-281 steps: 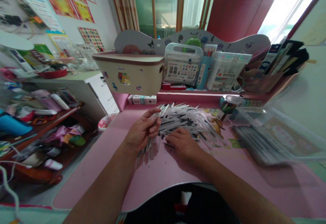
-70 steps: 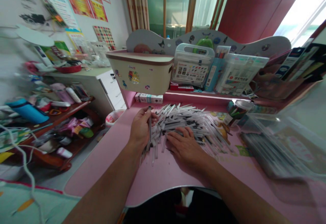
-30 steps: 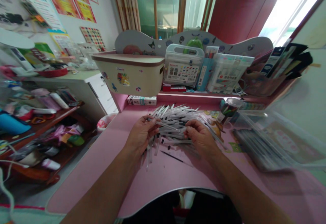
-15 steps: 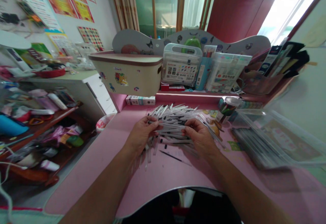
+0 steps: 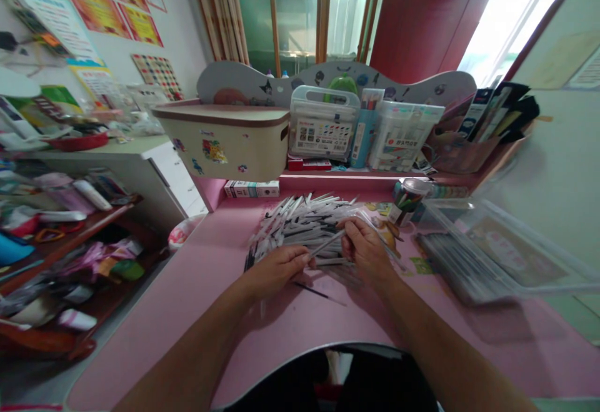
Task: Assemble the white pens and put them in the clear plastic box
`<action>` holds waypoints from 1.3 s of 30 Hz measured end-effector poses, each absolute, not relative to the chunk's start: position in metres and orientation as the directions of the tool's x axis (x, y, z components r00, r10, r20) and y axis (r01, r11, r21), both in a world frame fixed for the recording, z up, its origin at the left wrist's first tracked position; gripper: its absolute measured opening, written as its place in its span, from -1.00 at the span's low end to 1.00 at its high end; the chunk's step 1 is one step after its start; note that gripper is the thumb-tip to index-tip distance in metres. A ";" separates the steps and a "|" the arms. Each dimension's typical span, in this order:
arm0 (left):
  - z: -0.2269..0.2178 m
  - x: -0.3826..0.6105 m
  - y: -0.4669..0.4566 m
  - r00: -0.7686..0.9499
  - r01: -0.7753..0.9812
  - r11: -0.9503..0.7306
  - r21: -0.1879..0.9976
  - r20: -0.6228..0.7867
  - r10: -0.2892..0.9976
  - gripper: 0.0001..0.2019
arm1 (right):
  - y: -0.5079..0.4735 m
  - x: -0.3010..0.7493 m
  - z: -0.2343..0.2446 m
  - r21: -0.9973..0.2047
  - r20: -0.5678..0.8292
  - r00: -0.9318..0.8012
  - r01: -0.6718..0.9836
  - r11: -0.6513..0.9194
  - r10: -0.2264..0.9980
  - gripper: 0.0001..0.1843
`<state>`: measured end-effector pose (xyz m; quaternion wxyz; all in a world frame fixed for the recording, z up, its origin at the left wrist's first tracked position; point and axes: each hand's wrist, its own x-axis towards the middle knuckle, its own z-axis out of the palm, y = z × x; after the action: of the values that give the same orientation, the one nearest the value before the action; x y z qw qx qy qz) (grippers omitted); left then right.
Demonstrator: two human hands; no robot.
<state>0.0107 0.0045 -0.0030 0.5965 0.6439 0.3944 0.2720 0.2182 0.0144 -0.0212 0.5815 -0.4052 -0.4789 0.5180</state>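
A heap of slim whitish sticks with dark parts, looking like pen refills [image 5: 300, 218], lies on the pink desk [image 5: 290, 343]. Over its near side, one thin pen refill [image 5: 328, 244] runs slantwise between my two hands. My left hand [image 5: 281, 269] pinches its lower end between thumb and fingers. Higher up and to the right, my right hand [image 5: 363, 246] has its fingers closed round the other end. A dark thin stick [image 5: 321, 292] lies alone on the desk just below my hands. Finer detail of the held refill is too small to tell.
To the right stands an open clear plastic box [image 5: 515, 256] with a bundle of grey sticks [image 5: 462, 268] in it. A jar of pens [image 5: 409, 200] is behind my right hand. On the shelf are a lidded cream bin [image 5: 225, 143] and marker cases [image 5: 323, 124].
My left hand has moved down and slightly right, and my right hand slightly up. The refill between them now slants instead of lying level. The view has shifted a little.
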 end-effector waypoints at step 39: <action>-0.024 0.010 0.013 0.435 0.744 -0.660 0.107 0.672 0.599 -0.70 | 0.012 0.232 0.002 -0.817 0.227 -0.273 0.469 0.335 0.935 -0.90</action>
<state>0.0096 0.0129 -0.0238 -0.1029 0.8407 0.3993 0.3510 0.2316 0.0116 0.0023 0.3649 -0.4801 -0.7311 0.3190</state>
